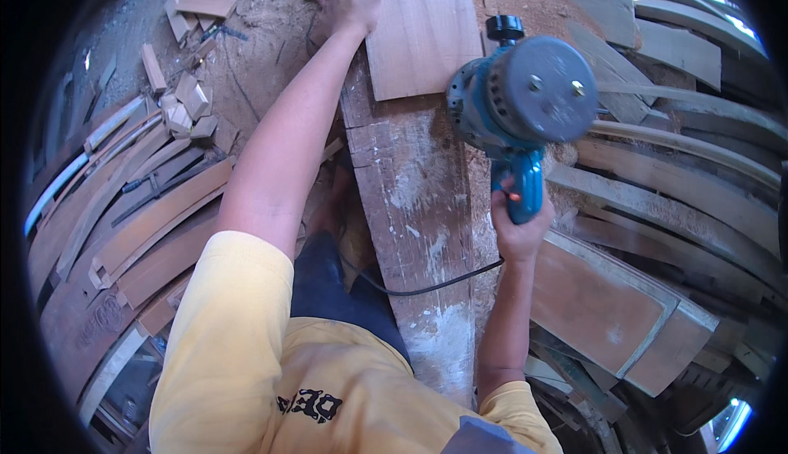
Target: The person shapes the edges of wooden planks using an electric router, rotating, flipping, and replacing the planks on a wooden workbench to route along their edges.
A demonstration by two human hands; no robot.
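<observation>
A flat, light-brown wooden board (419,27) lies on a long, scuffed plank (419,191) in front of me. My left hand (349,2) rests at the board's left edge with its fingers spread and its thumb toward the board's face. At the right edge of the board is a teal electric router (484,97) with a round grey motor cap (546,89) and a black knob (504,27). My right hand (523,224) is closed around its teal D-shaped handle (529,187). The router's bit and the far end of the board are out of sight.
A black power cord (410,292) crosses the plank near my legs. Curved wooden pieces (164,232) are stacked at left, and more (689,150) at right. Offcuts (189,109) lie on the sawdusty ground. A wooden panel (603,306) sits at lower right.
</observation>
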